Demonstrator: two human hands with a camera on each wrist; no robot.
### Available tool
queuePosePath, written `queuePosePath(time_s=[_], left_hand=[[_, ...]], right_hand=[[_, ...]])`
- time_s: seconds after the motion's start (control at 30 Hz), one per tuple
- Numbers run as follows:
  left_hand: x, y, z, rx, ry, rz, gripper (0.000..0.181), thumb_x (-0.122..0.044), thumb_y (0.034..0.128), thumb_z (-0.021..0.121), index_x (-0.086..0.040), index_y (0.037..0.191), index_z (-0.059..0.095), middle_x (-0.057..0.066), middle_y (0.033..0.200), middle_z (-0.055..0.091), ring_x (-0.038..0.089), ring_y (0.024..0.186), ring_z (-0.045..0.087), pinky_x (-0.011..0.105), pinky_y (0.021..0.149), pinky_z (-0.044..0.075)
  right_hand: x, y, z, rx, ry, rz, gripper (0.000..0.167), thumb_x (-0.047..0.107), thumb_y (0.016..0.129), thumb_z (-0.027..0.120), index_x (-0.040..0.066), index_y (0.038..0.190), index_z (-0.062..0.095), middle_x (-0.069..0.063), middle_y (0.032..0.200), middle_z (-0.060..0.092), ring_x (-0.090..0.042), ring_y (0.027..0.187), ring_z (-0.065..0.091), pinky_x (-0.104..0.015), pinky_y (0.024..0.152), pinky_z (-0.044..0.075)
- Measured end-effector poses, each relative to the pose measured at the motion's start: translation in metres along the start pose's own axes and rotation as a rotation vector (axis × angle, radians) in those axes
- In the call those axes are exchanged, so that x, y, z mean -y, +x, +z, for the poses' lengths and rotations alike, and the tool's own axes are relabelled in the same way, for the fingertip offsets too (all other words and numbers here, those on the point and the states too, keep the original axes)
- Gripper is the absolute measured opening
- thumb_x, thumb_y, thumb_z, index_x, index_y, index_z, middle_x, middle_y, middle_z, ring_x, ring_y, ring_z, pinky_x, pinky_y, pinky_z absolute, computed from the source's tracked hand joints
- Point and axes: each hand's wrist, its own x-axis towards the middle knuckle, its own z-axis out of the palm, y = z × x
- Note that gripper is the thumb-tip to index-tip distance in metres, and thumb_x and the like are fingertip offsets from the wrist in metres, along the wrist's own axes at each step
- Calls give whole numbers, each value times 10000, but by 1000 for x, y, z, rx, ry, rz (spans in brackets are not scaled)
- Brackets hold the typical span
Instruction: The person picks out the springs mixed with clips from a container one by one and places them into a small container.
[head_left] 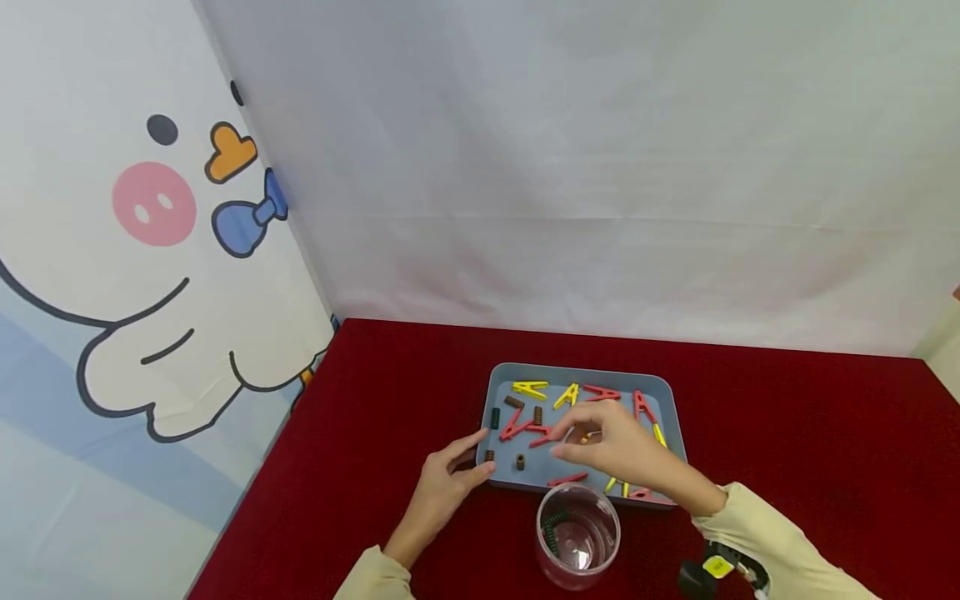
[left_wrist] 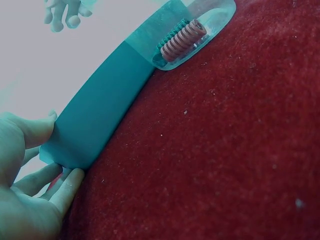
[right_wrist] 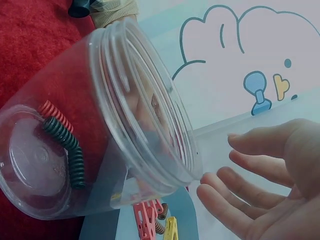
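Observation:
A blue-grey tray holds several compression springs, among them a brown spring and a dark green spring, mixed with red and yellow clips. My left hand holds the tray's near left corner, thumb at the rim and fingers lower on the outer wall. Over the tray's middle is my right hand, its fingers bent loosely and apart; in the right wrist view nothing shows between them. Before the tray stands a clear plastic jar without a lid. Inside it lie dark green springs and a reddish spring.
A dark red cloth covers the table. Behind it hangs a white curtain, with a cartoon-printed cloth at left. The jar stands close against the tray's near side, between both forearms.

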Motion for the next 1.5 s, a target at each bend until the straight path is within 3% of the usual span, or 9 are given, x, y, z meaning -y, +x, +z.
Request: queuePosePath(time_s=[0.47, 0.73, 0.97, 1.13, 1.33, 1.5], left_hand=[[1, 1, -1, -6, 10, -12, 519, -170, 871, 701, -109, 1358, 533, 133, 1338, 516, 272, 1150, 544, 269, 834, 495], [3, -1, -1, -10, 18, 2, 518, -167, 870, 701, -97, 1356, 533, 147, 1338, 513, 286, 1151, 542, 269, 828, 497], [-15, -6, -2, 5, -7, 2, 506, -104, 878, 683, -35, 1352, 520, 213, 1341, 493, 351, 1164, 523, 276, 824, 499], [0, -2, -2, -19, 22, 20, 514, -158, 873, 696, -80, 1354, 533, 159, 1344, 508, 298, 1150, 543, 286, 818, 504], [3, 0, -2, -19, 1, -10, 513, -147, 872, 697, -104, 1357, 534, 132, 1358, 501, 284, 1162, 537, 277, 824, 500], [1, -1, -1, -6, -15, 13, 512, -142, 883, 683, -86, 1365, 520, 160, 1373, 480, 314, 1178, 522, 280, 829, 499]], right_hand=[[-9, 14, 4, 110, -11, 66, 79, 228, 860, 712, 177, 920, 718, 11, 927, 658, -176, 773, 633, -327, 663, 514], [-11, 17, 9, 147, 44, 94, 132, 187, 854, 715, 92, 945, 713, -42, 956, 670, -298, 735, 643, -348, 638, 521], [-21, 23, 12, 176, 96, 105, 151, 128, 874, 685, 16, 974, 696, -168, 1021, 618, -358, 761, 652, -485, 654, 529], [-29, 28, 15, 193, 115, 130, 175, 122, 871, 688, -15, 979, 690, -172, 1021, 604, -362, 789, 652, -458, 656, 537], [-33, 32, 19, 202, 125, 126, 166, 96, 863, 693, -34, 966, 687, -125, 966, 625, -360, 803, 655, -426, 634, 544], [-36, 35, 22, 187, 114, 107, 127, 76, 873, 676, -22, 951, 693, -119, 923, 647, -363, 755, 653, -460, 614, 537]])
